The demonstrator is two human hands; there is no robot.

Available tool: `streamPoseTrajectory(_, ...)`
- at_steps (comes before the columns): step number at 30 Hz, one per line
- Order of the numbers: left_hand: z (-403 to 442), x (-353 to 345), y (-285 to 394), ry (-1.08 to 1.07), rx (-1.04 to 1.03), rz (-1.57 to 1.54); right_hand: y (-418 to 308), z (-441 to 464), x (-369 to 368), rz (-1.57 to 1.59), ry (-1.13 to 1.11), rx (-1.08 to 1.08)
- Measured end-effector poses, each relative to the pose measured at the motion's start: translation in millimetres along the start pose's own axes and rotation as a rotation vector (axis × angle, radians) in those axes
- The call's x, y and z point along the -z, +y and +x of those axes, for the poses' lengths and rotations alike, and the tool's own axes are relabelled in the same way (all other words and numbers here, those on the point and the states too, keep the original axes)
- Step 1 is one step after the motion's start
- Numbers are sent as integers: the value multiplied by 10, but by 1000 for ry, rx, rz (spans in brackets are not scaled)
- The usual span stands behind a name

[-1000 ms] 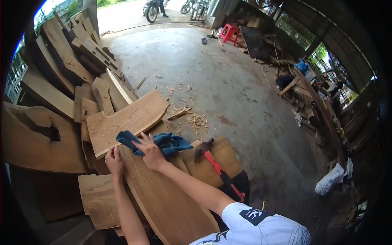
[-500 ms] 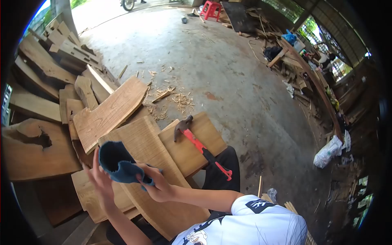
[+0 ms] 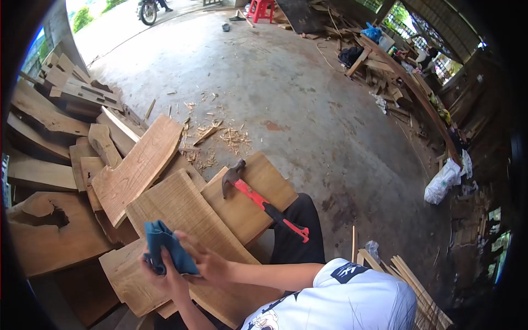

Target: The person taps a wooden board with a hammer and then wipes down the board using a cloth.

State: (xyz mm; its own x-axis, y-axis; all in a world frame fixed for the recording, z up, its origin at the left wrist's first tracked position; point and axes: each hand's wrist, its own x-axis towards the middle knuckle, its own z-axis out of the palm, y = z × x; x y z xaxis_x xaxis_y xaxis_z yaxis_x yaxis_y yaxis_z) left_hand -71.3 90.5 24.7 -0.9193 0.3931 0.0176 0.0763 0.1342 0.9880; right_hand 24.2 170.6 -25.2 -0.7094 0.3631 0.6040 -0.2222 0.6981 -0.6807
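A folded blue sheet (image 3: pixel 171 250), cloth-like or like sandpaper, is held over the wide board lying across my lap; its exact kind does not show. My left hand (image 3: pixel 169 279) grips its lower left side, thumb on the near face and fingers behind. From the right, my right hand (image 3: pixel 212 263) closes on the sheet's other edge, its fingers slightly blurred. Under both hands lies the wooden board (image 3: pixel 184 212). Beyond it, a claw hammer (image 3: pixel 258 199) with a red and black handle rests on a smaller wooden block (image 3: pixel 269 176), head pointing away from me.
Planks and slabs (image 3: pixel 60 236) are stacked on the left, with a notched board (image 3: pixel 140 168) among them. Wood shavings (image 3: pixel 234 137) litter the concrete floor. Scrap wood (image 3: pixel 379 71) lines the right side, near a white bag (image 3: pixel 441 182). A red stool (image 3: pixel 260 10) stands far off.
The blue sheet, earlier curled like an open tube, is now folded flatter and lower, nearer me. My left hand has gone from open beside it to gripping it. The view has shifted slightly.
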Motion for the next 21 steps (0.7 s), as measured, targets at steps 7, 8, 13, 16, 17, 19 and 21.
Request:
streamPoseTrajectory(7,-10,-235,-366,-294,-419,825,519,-160,28,-362,-236,-231)
streamPoseTrajectory(8,-14,-240,-304,-298,-397,879,500,-167,16,-378,-230,-271)
streamPoseTrajectory(13,227,-207,-464,-315,-433,925,422,-46,69,-490,-329,-298)
streamPoseTrajectory(16,572,-219,-561,-320,-500,937,469,11,28,-490,-367,-328)
streamPoseTrajectory(17,710,-248,-547,-326,-513,951,444,68,35,-507,-361,-332)
streamPoseTrajectory(19,1041,-321,-631,-236,-555,960,406,85,32,-518,-372,-316)
streamPoseTrajectory(21,1392,-378,-655,-153,-559,963,415,90,29,-552,-388,-319)
